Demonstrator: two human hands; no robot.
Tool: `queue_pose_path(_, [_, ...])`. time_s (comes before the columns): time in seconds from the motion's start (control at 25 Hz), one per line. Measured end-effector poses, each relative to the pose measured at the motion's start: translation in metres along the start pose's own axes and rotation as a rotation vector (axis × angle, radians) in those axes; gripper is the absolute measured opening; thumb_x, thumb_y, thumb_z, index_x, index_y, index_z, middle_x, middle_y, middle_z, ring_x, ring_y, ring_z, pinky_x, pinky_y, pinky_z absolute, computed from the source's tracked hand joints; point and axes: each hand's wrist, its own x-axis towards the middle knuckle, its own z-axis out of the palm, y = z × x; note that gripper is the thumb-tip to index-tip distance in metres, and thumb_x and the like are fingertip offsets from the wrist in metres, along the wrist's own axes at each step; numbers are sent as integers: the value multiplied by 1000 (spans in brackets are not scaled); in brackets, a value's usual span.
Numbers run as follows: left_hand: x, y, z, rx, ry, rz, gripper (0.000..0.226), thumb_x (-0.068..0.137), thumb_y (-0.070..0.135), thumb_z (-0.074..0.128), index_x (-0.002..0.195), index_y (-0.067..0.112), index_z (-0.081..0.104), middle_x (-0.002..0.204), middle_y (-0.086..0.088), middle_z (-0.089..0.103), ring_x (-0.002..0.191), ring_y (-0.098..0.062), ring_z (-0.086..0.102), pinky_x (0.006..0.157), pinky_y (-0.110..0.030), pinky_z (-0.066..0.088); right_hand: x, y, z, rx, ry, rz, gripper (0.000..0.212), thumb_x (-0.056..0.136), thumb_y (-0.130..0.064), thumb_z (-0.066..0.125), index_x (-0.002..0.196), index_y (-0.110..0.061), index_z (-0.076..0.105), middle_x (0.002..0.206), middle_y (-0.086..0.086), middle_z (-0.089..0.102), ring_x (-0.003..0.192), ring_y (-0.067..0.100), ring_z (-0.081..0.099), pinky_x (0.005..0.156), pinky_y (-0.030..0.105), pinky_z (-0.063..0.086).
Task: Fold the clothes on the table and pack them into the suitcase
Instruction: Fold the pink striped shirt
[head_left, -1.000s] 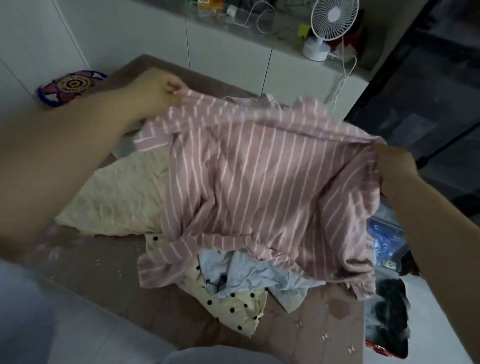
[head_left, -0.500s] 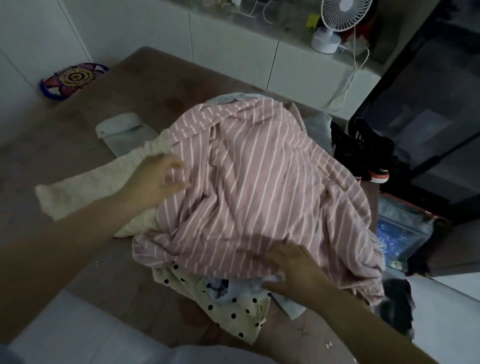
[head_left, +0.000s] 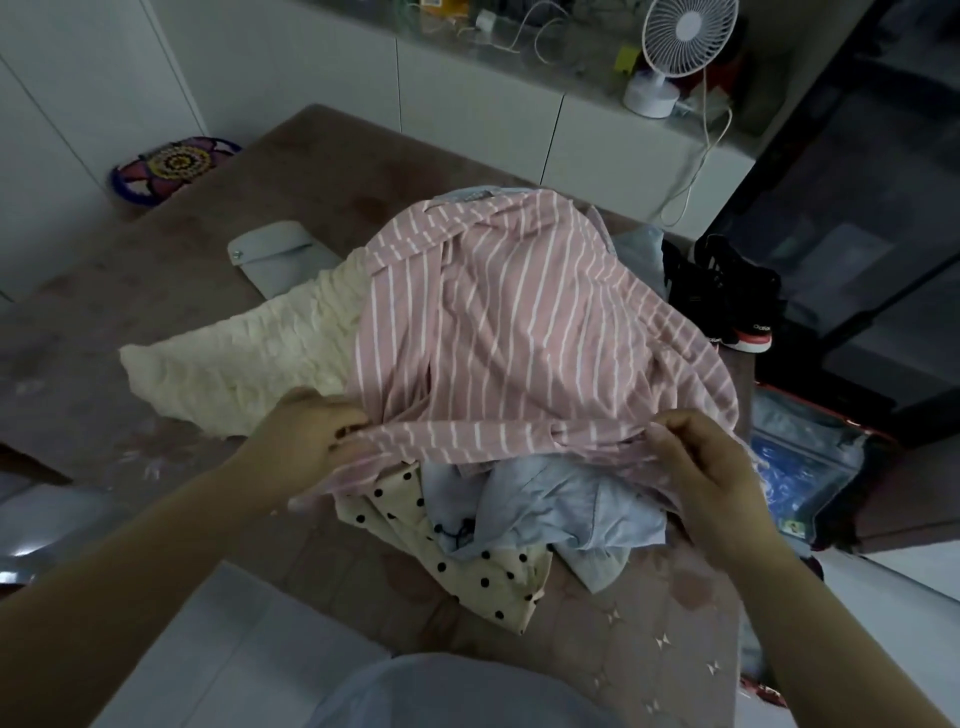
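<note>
Our left hand (head_left: 311, 441) pinches the near hem of the pink cotton shirt with thin white stripes (head_left: 509, 322), fingers curled round the cloth. Our right hand (head_left: 701, 467) grips the same hem farther right, so the edge is stretched between them just above the pile. The rest of the shirt lies heaped over the other clothes. Under it, touching our hands' side, lie a crumpled light blue garment (head_left: 545, 509) and a cream fabric piece with black dots (head_left: 467, 566). A cream crinkled garment (head_left: 244, 364) spreads out to the left. All rest on the brown table (head_left: 311, 171), where a pale grey folded pouch (head_left: 280, 254) lies beyond. The open suitcase (head_left: 810, 467) sits on the floor to the right, near black sneakers (head_left: 727, 301).
</note>
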Motion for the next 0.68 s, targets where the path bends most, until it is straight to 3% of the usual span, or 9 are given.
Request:
queue_pose_path(0.04, [0,-3,-7,-25,43,-22,24,74,35,50,66,16,61,61,5,58,50,-14,54,55,-18,30,-6,3,-4,-83,-50,15,10,85,-15,65,80,-23,61,68,-13,60,64,-3,54,62,11,45])
queue_pose_path(0.12, [2,-10,-24,-152,156,-146,8,76,18,62,80,13,67,74,5,64,67,-18,61,61,-18,38,-21,24,-6,-507,-172,29,23,75,-15,77,86,-29,62,75,-13,64,70,1,59,63,15,46])
queue_pose_path(0.16, [2,-15,-31,-239,202,-235,11,78,8,65,83,18,65,77,10,64,74,-18,61,65,-21,41,-27,43,-7,-741,-197,-9,25,74,-14,77,92,-27,64,83,-11,67,76,8,63,63,22,47])
queue_pose_path(0.24, [2,-23,-46,-281,251,-292,33,80,-2,63,82,31,59,80,17,65,78,-14,59,69,-24,43,-33,68,-13,-935,-67,-41,21,77,-6,70,94,-18,68,88,3,68,75,28,66,59,31,47])
queue_pose_path(0.36, [8,-59,-66,-273,244,-334,29,83,-1,59,88,27,62,83,11,66,78,-6,61,69,-24,44,-27,73,-36,-897,256,-55,14,75,5,65,86,-2,69,88,18,60,76,40,59,62,43,50])
queue_pose_path(0.44, [20,-81,-82,-350,325,-364,29,85,3,56,94,30,64,84,11,65,80,-3,62,71,-19,47,-23,60,-55,-778,392,-48,16,82,2,57,94,0,67,95,16,60,85,37,57,71,43,49])
queue_pose_path(0.52, [32,-84,-92,-363,446,-380,27,90,6,50,98,27,64,87,1,63,88,-3,61,81,-24,46,-27,44,-65,-620,381,54,21,90,0,50,107,-5,62,91,8,61,78,29,57,68,34,44])
queue_pose_path(0.6, [38,-68,-92,-191,448,-319,23,92,4,48,106,16,62,94,-9,61,93,2,58,84,-19,40,-40,31,-63,-585,291,11,22,92,-3,51,109,-14,59,77,1,60,64,21,56,59,28,42])
queue_pose_path(0.68, [30,-42,-78,-127,368,-322,31,91,-3,49,116,11,60,105,-16,63,97,-26,60,86,-36,43,-63,35,-44,-696,73,0,22,91,-16,57,107,-30,58,80,-7,62,65,19,60,59,31,49])
